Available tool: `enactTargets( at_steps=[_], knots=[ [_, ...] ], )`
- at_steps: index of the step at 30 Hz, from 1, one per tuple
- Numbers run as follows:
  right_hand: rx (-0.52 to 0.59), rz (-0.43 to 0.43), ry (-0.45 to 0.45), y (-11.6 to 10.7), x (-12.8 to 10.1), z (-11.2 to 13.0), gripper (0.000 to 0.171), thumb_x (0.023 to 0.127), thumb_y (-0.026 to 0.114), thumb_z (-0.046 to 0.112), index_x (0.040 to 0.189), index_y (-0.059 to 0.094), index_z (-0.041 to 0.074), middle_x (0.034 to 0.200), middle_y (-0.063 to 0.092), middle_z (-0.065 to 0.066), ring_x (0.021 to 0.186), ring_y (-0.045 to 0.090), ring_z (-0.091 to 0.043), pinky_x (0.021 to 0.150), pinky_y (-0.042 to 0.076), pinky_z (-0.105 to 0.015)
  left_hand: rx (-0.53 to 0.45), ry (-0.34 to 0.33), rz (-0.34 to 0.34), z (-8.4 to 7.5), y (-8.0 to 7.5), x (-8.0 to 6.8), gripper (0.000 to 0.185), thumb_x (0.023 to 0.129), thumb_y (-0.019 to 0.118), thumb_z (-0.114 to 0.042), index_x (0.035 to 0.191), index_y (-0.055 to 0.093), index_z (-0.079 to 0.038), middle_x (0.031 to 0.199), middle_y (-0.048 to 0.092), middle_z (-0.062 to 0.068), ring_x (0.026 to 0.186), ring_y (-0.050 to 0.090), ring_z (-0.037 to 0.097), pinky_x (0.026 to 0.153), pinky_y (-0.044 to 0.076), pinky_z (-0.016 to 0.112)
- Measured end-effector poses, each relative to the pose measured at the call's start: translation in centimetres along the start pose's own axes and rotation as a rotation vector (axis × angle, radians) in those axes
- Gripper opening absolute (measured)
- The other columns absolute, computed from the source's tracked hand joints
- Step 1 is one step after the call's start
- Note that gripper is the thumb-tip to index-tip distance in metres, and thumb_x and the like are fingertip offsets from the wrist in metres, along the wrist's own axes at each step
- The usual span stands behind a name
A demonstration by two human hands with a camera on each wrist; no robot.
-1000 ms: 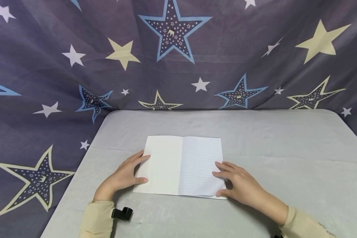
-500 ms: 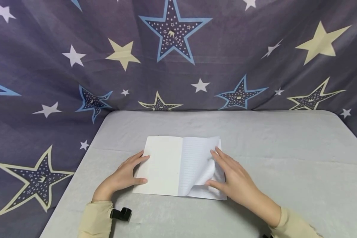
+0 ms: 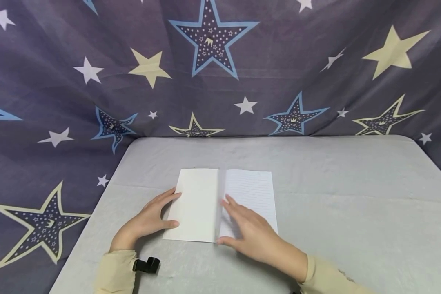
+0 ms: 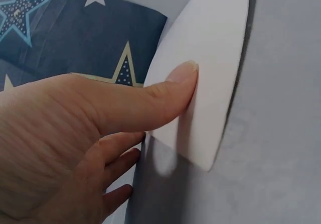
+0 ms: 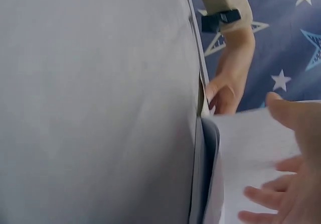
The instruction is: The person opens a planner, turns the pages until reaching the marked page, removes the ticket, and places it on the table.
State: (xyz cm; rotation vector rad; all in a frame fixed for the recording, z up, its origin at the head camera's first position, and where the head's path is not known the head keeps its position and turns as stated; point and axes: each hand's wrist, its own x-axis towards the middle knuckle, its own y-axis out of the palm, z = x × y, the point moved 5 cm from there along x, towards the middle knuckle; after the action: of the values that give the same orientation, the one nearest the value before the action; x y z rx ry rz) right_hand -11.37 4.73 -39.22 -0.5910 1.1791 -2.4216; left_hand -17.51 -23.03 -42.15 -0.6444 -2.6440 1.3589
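A thin notebook [image 3: 251, 192] lies open on the grey table [image 3: 353, 196]. Its left side [image 3: 198, 204] is blank and its right side is lined. My left hand [image 3: 147, 222] rests at the notebook's left edge with straight fingers. Its thumb [image 4: 150, 101] presses on the blank page [image 4: 215, 58]. My right hand [image 3: 255, 239] is flat over the lower right page, fingers straight. It pushes one sheet [image 3: 221, 196], which stands nearly upright at the spine. The right wrist view shows that sheet [image 5: 251, 138] before my right hand's fingers [image 5: 296, 184], with my left hand [image 5: 228, 83] beyond.
A dark curtain printed with stars [image 3: 220, 61] hangs behind the table and down its left side. A black clip [image 3: 145, 265] sits at my left cuff. Bare grey table surface stretches to the right of the notebook and behind it.
My right hand has lifted the lined page from its lower right corner and swept it left, so it now stands at the spine. My left hand has stayed put.
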Motion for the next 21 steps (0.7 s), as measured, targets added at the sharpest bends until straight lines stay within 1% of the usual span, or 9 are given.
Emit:
enactTargets(
  at_steps=[4,6,8,10,12,14,16,18,21],
  knots=[
    [-0.048,0.147,-0.026,1.5,-0.1,0.9,0.079,0.086,0.072,0.050,0.150,0.044,0.012,0.158,0.033,-0.011,0.137,0.044,-0.029,0.108,0.040,-0.047,-0.014,-0.013,-0.039,0.5,-0.6,-0.2,0.073,0.082,0.081,-0.016,0.145,0.046,0.000,0.151,0.039,0.026,0.138,0.032,0.049,0.110,0.027,0.065],
    [-0.074,0.203,-0.041,2.0,-0.1,1.1,0.074,0.088,0.071,0.049,0.148,0.048,0.012,0.157,0.035,-0.012,0.138,0.042,-0.028,0.110,0.038,-0.046,-0.031,-0.048,-0.064,0.6,-1.1,-0.4,0.068,0.086,0.077,-0.012,0.145,0.046,-0.001,0.149,0.042,0.026,0.137,0.034,0.048,0.110,0.029,0.063],
    [-0.115,0.243,-0.062,2.4,-0.1,1.3,0.070,0.089,0.070,0.049,0.145,0.051,0.012,0.156,0.036,-0.013,0.139,0.041,-0.027,0.110,0.038,-0.046,-0.044,-0.081,-0.097,0.6,-1.7,-0.7,0.062,0.091,0.072,-0.012,0.146,0.046,-0.002,0.147,0.045,0.025,0.136,0.038,0.047,0.110,0.031,0.061],
    [-0.154,0.278,-0.082,2.8,-0.2,1.4,0.067,0.090,0.068,0.050,0.144,0.053,0.012,0.156,0.036,-0.013,0.141,0.039,-0.026,0.111,0.036,-0.047,-0.047,-0.117,-0.133,0.4,-2.5,-1.0,0.056,0.096,0.067,-0.019,0.147,0.047,-0.005,0.146,0.047,0.023,0.135,0.040,0.045,0.109,0.032,0.061],
    [-0.191,0.302,-0.100,3.0,-0.2,1.4,0.065,0.091,0.066,0.050,0.143,0.054,0.013,0.156,0.036,-0.013,0.142,0.037,-0.026,0.111,0.037,-0.047,-0.049,-0.139,-0.168,0.2,-3.0,-1.2,0.053,0.099,0.062,-0.024,0.147,0.046,-0.008,0.146,0.047,0.021,0.136,0.040,0.044,0.109,0.032,0.061],
    [-0.220,0.314,-0.119,3.1,-0.2,1.4,0.064,0.092,0.065,0.050,0.143,0.054,0.013,0.156,0.036,-0.012,0.143,0.036,-0.025,0.111,0.037,-0.047,-0.055,-0.134,-0.194,-0.2,-3.3,-1.2,0.051,0.101,0.059,-0.027,0.147,0.046,-0.009,0.147,0.047,0.020,0.137,0.038,0.043,0.109,0.031,0.061],
    [-0.234,0.320,-0.132,3.1,-0.2,1.4,0.063,0.093,0.065,0.049,0.143,0.054,0.013,0.157,0.036,-0.012,0.143,0.035,-0.025,0.110,0.038,-0.047,-0.064,-0.107,-0.203,-0.7,-3.2,-1.0,0.049,0.101,0.059,-0.025,0.146,0.048,-0.009,0.150,0.043,0.019,0.140,0.035,0.041,0.111,0.028,0.060],
    [-0.232,0.324,-0.136,3.0,-0.2,1.3,0.061,0.094,0.064,0.048,0.143,0.054,0.013,0.157,0.036,-0.012,0.143,0.035,-0.025,0.111,0.037,-0.047,-0.056,-0.067,-0.190,-1.2,-2.7,-0.6,0.051,0.099,0.063,-0.023,0.145,0.049,-0.008,0.153,0.039,0.019,0.141,0.032,0.041,0.113,0.026,0.060],
    [-0.206,0.333,-0.129,2.6,-0.3,1.2,0.058,0.095,0.063,0.045,0.142,0.055,0.013,0.156,0.036,-0.011,0.143,0.035,-0.025,0.112,0.036,-0.047,-0.016,-0.015,-0.142,-1.8,-1.5,0.0,0.058,0.093,0.071,-0.023,0.144,0.050,-0.006,0.157,0.033,0.019,0.143,0.028,0.043,0.113,0.024,0.062]
  ],
)
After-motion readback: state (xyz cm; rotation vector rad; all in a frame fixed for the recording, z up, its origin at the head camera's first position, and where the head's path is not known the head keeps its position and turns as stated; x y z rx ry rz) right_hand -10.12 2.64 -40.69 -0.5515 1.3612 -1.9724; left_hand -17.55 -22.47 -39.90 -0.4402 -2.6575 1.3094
